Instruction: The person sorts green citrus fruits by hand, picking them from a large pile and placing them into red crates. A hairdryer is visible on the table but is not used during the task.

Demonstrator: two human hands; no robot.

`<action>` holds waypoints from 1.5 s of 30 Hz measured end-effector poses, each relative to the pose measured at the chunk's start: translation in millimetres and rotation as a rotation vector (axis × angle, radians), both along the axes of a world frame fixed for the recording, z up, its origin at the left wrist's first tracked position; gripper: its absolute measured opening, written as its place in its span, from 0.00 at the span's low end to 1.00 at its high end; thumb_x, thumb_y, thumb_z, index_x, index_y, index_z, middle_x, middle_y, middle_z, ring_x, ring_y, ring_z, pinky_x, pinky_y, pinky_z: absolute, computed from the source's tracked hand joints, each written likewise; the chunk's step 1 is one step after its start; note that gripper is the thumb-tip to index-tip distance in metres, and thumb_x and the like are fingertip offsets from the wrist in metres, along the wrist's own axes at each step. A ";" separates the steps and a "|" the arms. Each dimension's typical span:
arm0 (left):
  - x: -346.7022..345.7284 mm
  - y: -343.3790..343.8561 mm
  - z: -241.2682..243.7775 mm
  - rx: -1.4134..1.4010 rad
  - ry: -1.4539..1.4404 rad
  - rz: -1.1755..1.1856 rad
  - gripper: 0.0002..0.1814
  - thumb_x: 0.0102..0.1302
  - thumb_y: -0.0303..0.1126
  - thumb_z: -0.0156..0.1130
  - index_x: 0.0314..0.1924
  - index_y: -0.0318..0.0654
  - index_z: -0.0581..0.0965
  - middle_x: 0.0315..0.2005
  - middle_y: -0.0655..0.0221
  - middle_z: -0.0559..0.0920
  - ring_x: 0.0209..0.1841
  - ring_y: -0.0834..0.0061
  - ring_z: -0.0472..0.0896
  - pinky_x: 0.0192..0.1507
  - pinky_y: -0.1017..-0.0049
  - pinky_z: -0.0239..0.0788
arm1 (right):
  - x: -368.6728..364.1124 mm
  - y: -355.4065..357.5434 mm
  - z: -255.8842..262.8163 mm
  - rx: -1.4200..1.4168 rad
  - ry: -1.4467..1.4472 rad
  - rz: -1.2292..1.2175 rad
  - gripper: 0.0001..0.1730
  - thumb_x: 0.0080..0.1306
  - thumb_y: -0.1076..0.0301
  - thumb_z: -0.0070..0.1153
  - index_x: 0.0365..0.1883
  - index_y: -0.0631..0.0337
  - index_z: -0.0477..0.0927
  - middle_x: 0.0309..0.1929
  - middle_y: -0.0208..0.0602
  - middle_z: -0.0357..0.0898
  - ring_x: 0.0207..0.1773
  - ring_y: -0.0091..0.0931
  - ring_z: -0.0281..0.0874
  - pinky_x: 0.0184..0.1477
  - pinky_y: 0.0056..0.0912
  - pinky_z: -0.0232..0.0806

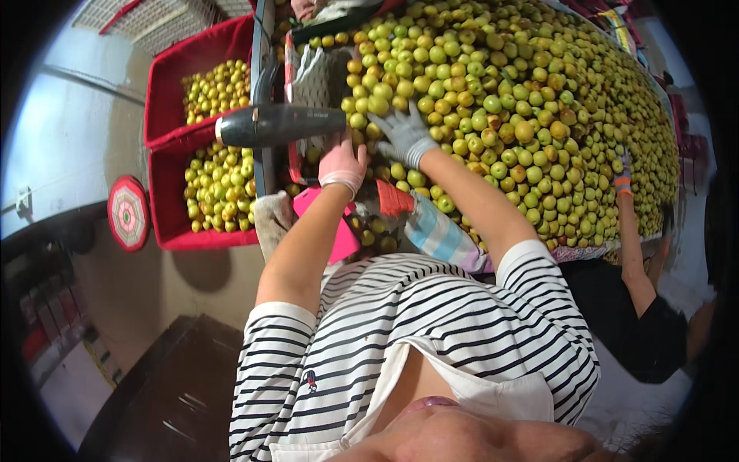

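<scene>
A wide heap of small round green-yellow fruit (519, 133), apparently jujubes, some with brown blotches, spreads before me. My right hand (404, 136), in a grey knit glove, rests on the heap's near left part with its fingers spread. Beside it, my left hand (342, 163) wears a thin pale glove. Its fingertips reach the narrow end of a black tapered cylindrical device (271, 126), which partly hides them; whether they grip anything cannot be seen. Beyond the device is white netting (312, 75) inside a red-edged frame (290, 156).
Two red-lined bins (202, 241) holding fruit stand left, past a grey metal rail (261, 167). Near my body lie a bright pink flat object (338, 237) and a striped cloth roll (441, 228). A round-topped stool (128, 213) is at left. A co-worker's gloved hand (623, 173) touches fruit at right.
</scene>
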State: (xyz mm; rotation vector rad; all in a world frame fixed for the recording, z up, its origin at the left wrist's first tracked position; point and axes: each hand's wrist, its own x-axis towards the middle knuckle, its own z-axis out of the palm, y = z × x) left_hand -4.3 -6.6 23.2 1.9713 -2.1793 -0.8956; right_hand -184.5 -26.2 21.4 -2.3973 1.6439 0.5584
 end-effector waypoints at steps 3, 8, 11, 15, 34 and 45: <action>6.7 4.9 -15.5 -0.091 -0.011 0.020 0.33 0.70 0.49 0.51 0.71 0.45 0.63 0.68 0.57 0.68 0.58 0.53 0.77 0.57 0.58 0.71 | -12.4 -39.3 -3.2 -0.060 0.007 0.141 0.40 0.72 0.41 0.42 0.78 0.43 0.50 0.80 0.29 0.49 0.81 0.30 0.44 0.77 0.60 0.36; 3.4 3.9 -21.6 -0.147 -0.023 -0.017 0.32 0.70 0.47 0.52 0.70 0.44 0.64 0.64 0.58 0.71 0.59 0.55 0.76 0.57 0.60 0.71 | -62.9 -109.3 11.6 -0.227 0.149 -0.001 0.37 0.75 0.42 0.37 0.78 0.43 0.50 0.81 0.29 0.45 0.81 0.31 0.44 0.78 0.54 0.40; 2.2 2.4 -21.1 -0.140 -0.018 -0.022 0.32 0.69 0.47 0.52 0.70 0.44 0.64 0.64 0.59 0.72 0.60 0.56 0.76 0.58 0.60 0.71 | -93.6 -130.0 20.2 -0.327 0.256 -0.014 0.38 0.74 0.41 0.41 0.78 0.42 0.51 0.80 0.31 0.49 0.80 0.33 0.47 0.79 0.44 0.39; 2.4 2.7 -18.9 -0.110 -0.010 -0.015 0.32 0.69 0.47 0.52 0.70 0.43 0.64 0.64 0.58 0.72 0.60 0.56 0.75 0.59 0.61 0.71 | -87.3 -134.2 12.8 -0.395 0.236 -0.054 0.39 0.74 0.42 0.43 0.78 0.45 0.50 0.79 0.36 0.51 0.80 0.35 0.47 0.79 0.46 0.40; 1.2 -6.3 -16.5 0.153 -0.178 -0.038 0.35 0.70 0.52 0.48 0.70 0.38 0.64 0.50 0.48 0.81 0.50 0.49 0.81 0.52 0.56 0.72 | 56.4 -39.6 -25.0 -0.107 -0.234 -0.051 0.37 0.64 0.53 0.54 0.72 0.46 0.63 0.77 0.27 0.54 0.80 0.32 0.44 0.71 0.72 0.40; 0.4 1.9 -11.3 0.002 -0.043 -0.006 0.33 0.70 0.50 0.50 0.70 0.42 0.62 0.58 0.51 0.77 0.54 0.51 0.79 0.55 0.58 0.71 | -36.6 74.4 13.6 -0.043 -0.221 0.184 0.42 0.61 0.52 0.60 0.72 0.50 0.62 0.74 0.45 0.57 0.76 0.40 0.53 0.78 0.51 0.41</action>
